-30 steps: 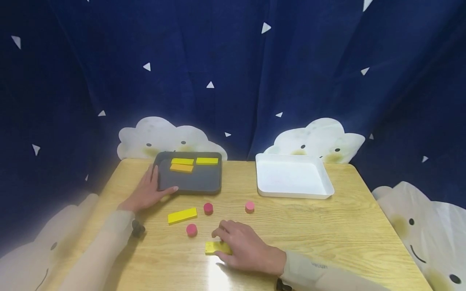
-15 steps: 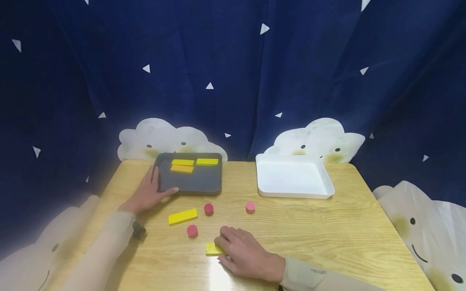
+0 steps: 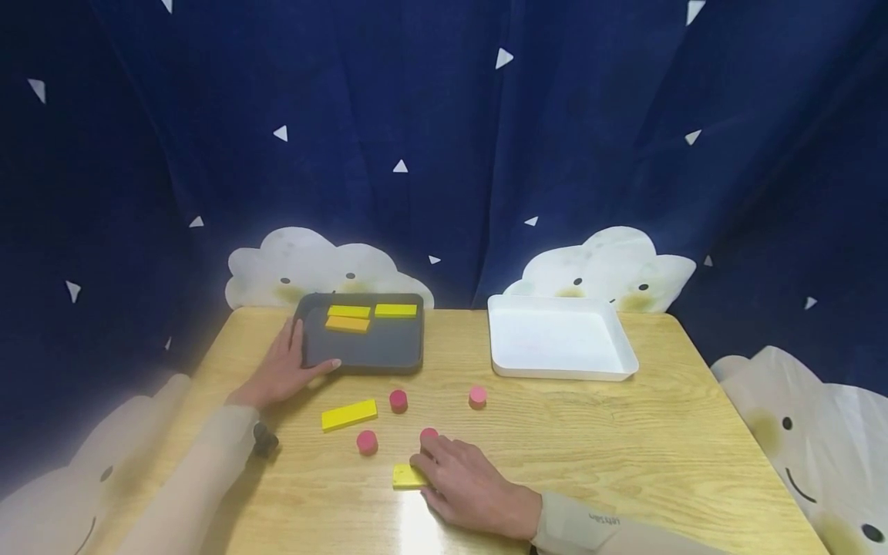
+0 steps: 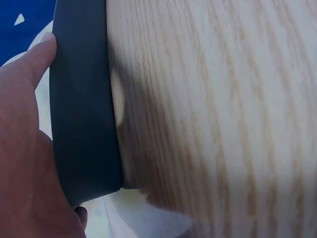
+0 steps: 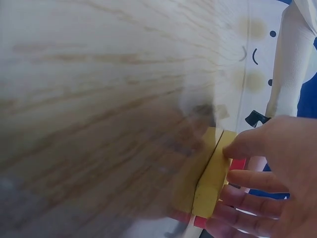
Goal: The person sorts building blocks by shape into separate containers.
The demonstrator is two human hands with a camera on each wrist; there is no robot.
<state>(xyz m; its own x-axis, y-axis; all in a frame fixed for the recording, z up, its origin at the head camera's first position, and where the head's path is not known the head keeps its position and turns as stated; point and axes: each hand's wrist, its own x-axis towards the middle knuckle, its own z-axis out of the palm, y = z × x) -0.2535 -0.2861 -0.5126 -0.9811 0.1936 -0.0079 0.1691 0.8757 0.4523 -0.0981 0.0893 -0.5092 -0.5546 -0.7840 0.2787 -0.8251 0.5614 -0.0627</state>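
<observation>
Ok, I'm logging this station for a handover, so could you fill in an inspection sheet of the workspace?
Surface: light wood-grain table, glare near the person's side.
Job's things: dark grey tray holding two yellow blocks and an orange block; white tray, nothing seen inside; on the table, a loose yellow block, a second yellow block and four pink-to-red round pieces.
Clutter: nothing seen.
Hands: left hand rests against the dark grey tray's left side, thumb at its near rim; right hand has fingers curled over the second yellow block.
Cables: nothing seen.
Surroundings: dark blue curtain with white triangles and cloud shapes.
</observation>
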